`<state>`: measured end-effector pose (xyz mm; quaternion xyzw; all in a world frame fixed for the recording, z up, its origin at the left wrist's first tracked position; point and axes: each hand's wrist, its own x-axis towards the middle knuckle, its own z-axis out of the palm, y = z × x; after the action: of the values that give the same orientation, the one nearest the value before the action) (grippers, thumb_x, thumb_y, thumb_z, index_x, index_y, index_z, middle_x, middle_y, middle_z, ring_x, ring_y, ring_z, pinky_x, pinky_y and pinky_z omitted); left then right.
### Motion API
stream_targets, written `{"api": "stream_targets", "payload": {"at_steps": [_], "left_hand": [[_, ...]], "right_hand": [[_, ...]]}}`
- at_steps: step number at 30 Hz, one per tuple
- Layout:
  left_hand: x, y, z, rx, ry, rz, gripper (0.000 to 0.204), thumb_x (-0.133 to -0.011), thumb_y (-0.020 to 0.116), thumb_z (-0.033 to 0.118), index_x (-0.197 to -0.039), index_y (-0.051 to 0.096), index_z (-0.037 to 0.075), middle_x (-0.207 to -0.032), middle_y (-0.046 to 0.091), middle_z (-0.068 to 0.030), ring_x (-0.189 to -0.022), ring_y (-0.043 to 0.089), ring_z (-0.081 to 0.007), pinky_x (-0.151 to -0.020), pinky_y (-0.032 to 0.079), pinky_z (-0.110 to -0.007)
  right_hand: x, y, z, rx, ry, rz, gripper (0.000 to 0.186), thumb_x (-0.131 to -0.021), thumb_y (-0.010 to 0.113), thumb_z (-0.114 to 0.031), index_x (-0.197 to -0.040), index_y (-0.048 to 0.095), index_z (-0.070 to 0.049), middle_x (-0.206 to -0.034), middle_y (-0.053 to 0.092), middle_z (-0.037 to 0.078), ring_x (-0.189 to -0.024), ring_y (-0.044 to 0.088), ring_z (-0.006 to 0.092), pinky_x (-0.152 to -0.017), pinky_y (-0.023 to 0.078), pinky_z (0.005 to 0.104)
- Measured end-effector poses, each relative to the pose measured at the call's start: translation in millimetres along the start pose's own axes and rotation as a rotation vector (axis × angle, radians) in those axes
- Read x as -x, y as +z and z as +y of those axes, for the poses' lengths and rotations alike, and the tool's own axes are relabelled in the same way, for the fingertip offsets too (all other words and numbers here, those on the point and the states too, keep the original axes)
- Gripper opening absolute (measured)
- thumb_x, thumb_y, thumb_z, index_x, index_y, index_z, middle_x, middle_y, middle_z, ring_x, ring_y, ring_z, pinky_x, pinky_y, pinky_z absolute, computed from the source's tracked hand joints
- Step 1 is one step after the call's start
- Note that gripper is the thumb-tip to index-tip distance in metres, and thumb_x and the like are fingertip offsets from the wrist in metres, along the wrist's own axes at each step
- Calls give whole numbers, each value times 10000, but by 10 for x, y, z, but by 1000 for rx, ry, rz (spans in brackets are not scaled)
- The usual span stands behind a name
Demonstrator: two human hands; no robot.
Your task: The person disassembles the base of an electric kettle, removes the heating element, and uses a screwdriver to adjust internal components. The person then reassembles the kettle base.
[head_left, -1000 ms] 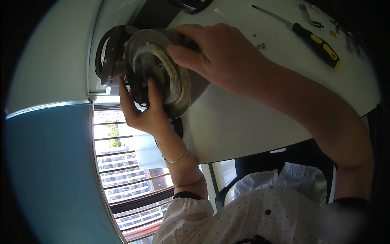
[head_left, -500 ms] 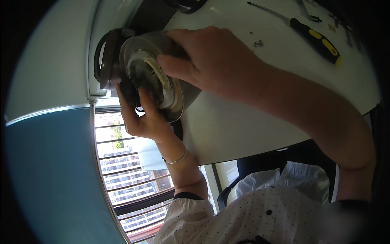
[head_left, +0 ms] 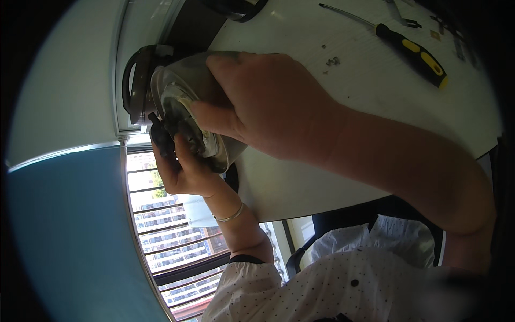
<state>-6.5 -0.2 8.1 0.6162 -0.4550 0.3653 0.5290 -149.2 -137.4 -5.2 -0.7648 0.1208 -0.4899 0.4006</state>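
A round metal vessel (head_left: 222, 152), tilted over the white table's edge, shows an open end with a pale ring and dark fittings inside. My right hand (head_left: 265, 104) is closed on its side, thumb across the open end. My left hand (head_left: 189, 172) is below it, fingers closed round a black part (head_left: 161, 134) at that end. Whether the black part is attached to the vessel I cannot tell. A dark appliance with a handle (head_left: 140, 80) stands just behind the vessel.
A yellow-and-black screwdriver (head_left: 413, 53) lies on the white table (head_left: 300, 188) at upper right, near small metal pieces (head_left: 332, 61) and parts (head_left: 435, 35). A dark round object (head_left: 236, 8) stands at the back. A window with blinds and blue panel (head_left: 70, 225) are at left.
Both hands and the vessel have moved slightly down and leftward. The black part now shows further out at the left of the open end, between my left fingers.
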Motion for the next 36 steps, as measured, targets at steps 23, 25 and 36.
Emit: {"api": "stream_targets", "payload": {"at_steps": [23, 25, 36], "left_hand": [[-21, -39, 19, 167, -152, -58, 420, -724, 671, -45, -1130, 586, -105, -1110, 627, -199, -952, 627, -245, -866, 513, -339], [-37, 3, 66, 213, -138, -87, 472, -721, 683, -28, -1173, 566, -96, -1171, 605, -191, -999, 613, -247, -905, 496, -348], [-150, -77, -130, 164, -76, -224, 593, -897, 563, 442, -1210, 560, -62, -1229, 576, -182, -1171, 531, -257, -977, 444, -385]], "right_hand": [[-14, -28, 2, 30, 35, 22, 451, -824, 579, -464, -642, 633, -55, -573, 616, 98, -533, 646, 207, -479, 517, 332], [-15, -13, 30, 40, 2, 55, 431, -838, 565, -446, -666, 637, -57, -562, 612, 90, -522, 641, 202, -465, 509, 333], [-62, -67, 106, 16, -42, 83, 376, -890, 581, -366, -1006, 650, -15, -745, 684, 103, -639, 675, 218, -587, 522, 297]]}}
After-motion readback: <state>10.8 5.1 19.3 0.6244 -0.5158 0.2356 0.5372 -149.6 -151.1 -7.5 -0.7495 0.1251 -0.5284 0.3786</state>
